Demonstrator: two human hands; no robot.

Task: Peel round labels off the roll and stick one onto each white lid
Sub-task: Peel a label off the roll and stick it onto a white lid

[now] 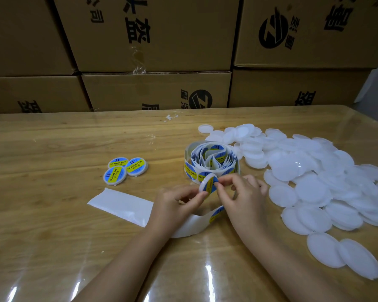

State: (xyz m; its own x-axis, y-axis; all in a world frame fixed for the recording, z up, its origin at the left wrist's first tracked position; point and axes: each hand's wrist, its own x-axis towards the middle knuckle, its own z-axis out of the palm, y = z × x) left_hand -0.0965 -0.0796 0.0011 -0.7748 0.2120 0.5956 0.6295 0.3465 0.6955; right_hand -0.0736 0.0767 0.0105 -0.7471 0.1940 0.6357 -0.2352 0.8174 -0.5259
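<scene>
While the left hand (175, 201) pinches a white lid (204, 185) on edge just in front of the label roll (212, 162), the right hand (242, 192) pinches a blue-and-yellow label (211, 184) against it with curled fingers; unlabelled lids (314, 182) lie heaped at the right of the table (52, 149), three labelled lids (124, 170) at the left

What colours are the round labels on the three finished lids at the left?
The round labels are blue with a yellow band; head view.

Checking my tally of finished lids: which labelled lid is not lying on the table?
The lid held on edge between the left hand and right hand, just before the label roll. The other three labelled lids lie flat, clustered further left.
</scene>
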